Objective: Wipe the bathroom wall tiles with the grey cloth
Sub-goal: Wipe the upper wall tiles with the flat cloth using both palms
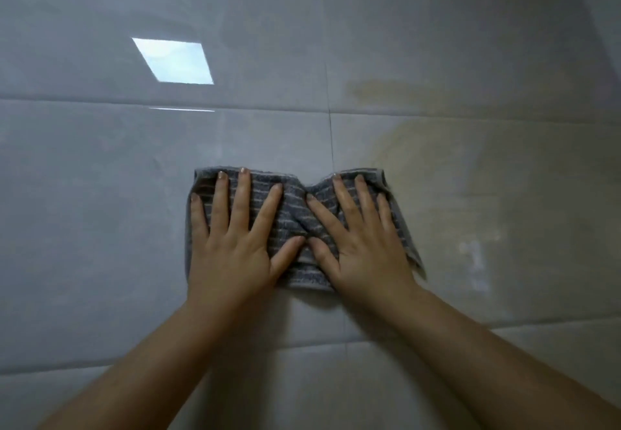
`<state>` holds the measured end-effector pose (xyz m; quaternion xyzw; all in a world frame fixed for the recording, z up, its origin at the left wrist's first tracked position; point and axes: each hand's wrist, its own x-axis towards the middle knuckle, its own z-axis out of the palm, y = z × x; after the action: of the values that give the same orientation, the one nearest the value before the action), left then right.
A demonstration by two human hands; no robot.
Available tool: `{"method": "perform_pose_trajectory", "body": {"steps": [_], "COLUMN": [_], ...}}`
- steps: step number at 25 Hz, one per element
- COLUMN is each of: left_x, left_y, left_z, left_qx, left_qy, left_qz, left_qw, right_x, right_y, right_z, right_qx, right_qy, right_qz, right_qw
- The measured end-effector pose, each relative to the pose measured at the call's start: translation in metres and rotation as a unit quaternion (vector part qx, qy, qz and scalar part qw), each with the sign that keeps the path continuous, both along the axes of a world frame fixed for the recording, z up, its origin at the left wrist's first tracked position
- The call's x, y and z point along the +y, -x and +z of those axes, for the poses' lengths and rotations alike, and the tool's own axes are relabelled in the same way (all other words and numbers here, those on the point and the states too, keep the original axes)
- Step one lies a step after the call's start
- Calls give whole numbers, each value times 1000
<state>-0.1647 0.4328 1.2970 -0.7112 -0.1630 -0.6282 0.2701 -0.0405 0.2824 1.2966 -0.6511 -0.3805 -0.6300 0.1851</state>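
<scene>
Fingers (243, 201) straight and fanned on both hands, none curled, nothing pinched; palms flat. Two bare forearms enter from the bottom edge and converge upward. Left hand (232, 251) presses on the left half of the grey cloth (292, 207); right hand (366, 254) presses on the right half. Thumbs angle inward, tips almost meeting near the cloth's middle, where the fabric bunches into diagonal creases. Cloth is grey with thin pale stripes, folded to a rough rectangle, held flat against the wall tiles (100, 194). Its top edge shows just past the fingertips; its lower right corner sticks out loose beyond the heel of the right hand. Tiles are large, glossy, pale grey. One horizontal grout line (100, 367) runs below the wrists, another above the cloth. Vertical grout line (331, 133) comes down to the cloth's top edge near its centre. Yellowish stain (437, 160) spreads over the tiles to the right of the cloth and upward, reaching across the upper horizontal joint. Faint whitish marks (473, 261) sit further right, level with the right hand. Higher on the wall, upper left, a bright slanted four-sided reflection (173, 61), with a thin bright streak (181, 109) just beneath it on the joint.
</scene>
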Motion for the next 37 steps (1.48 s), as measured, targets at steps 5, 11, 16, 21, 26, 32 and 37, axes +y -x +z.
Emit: {"method": "perform_pose_trajectory", "body": {"steps": [5,11,16,21,26,32,37], "left_x": [-63,-75,-89,-104,-71,-68,-119], "left_y": [-55,-69,-72,-89,-61,-54,-101], "left_z": [48,-1,84,70,80,167,202], "left_qx": [-29,8,-38,2,-6,-48,-39], "left_qy": [42,21,114,40,27,104,99], "left_qz": [-8,14,10,-8,5,19,-17], "left_qw": [999,1000,993,999,1000,993,994], "right_x": [-58,-68,-70,-94,-66,-53,-92], "right_y": [-48,-65,-57,-81,-49,-40,-80], "right_z": [53,9,94,86,83,178,208], "right_qx": [42,-47,-7,23,-23,22,83], "right_qy": [-41,9,23,-25,29,14,-70], "right_qz": [-13,12,9,-11,-3,20,0], "right_qw": [998,999,1000,999,999,999,994]}}
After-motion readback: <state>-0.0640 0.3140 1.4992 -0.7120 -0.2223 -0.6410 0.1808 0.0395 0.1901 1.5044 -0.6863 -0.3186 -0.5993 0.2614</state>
